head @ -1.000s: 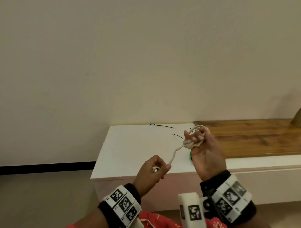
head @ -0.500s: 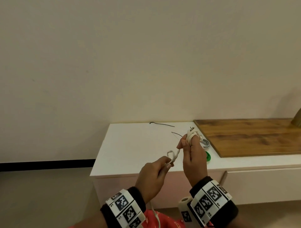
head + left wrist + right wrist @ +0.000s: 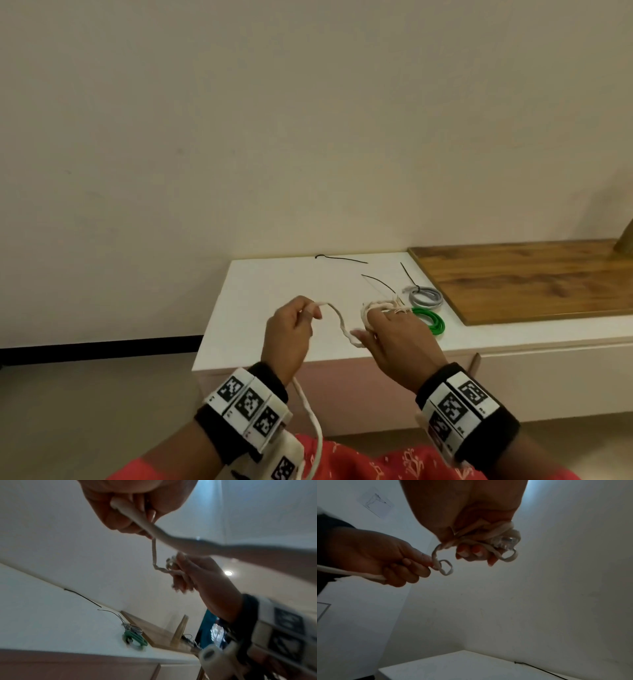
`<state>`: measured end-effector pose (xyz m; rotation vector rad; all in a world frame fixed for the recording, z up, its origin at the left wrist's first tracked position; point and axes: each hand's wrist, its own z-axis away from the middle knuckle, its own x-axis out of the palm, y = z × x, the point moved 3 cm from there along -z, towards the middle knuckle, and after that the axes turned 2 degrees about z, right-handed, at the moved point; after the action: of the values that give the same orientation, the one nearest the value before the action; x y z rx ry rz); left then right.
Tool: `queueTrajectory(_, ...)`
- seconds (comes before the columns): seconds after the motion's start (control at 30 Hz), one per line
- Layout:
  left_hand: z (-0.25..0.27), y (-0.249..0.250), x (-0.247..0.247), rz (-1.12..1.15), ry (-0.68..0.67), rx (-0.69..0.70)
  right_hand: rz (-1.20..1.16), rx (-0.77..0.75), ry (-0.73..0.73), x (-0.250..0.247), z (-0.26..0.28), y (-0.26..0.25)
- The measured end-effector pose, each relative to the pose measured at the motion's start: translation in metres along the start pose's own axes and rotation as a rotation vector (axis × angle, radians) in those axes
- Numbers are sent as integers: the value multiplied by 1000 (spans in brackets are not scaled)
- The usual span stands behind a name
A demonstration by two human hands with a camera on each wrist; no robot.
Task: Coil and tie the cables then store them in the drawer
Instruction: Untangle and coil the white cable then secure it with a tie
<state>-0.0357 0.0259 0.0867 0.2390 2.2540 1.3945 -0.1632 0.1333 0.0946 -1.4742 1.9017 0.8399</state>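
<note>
Left grip (image 3: pixel 291 334): my fingers curl round the white cable (image 3: pixel 337 318), pinching it at centre frame in the head view; the slack drops from my fist toward the lower edge.
Right grip (image 3: pixel 399 337): several turns of the white cable wound round my fingers, which bend over the coil; clear plug end seen in the right wrist view.
Span: a kinked run of cable hangs between both grips, above the white table (image 3: pixel 274 308).
Table, right of centre: grey coil (image 3: pixel 426 296), tied with a black tie, just beside the green coil (image 3: pixel 430 320).
Loose black ties (image 3: pixel 340 259): near the wall.
Wooden board (image 3: pixel 527 281): right side.
</note>
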Motion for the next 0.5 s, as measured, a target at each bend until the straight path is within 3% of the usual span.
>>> queueTrajectory(0.13, -13, 1, -13, 101, -2, -73, 53, -35, -236, 5, 10, 5)
queueTrajectory(0.2, -14, 4, -15, 164, -39, -97, -80, 5, -379, 5, 13, 10)
queueTrajectory(0.3, -17, 6, -17, 237, -78, -125, -296, 59, -459, 6, 19, 16)
queueTrajectory(0.37, -18, 3, -20, 224, -97, -115, -626, 213, -554, 2, 22, 16)
queueTrajectory(0.5, -16, -13, -19, 180, -151, -161, -1726, 746, -522, -7, 28, 15)
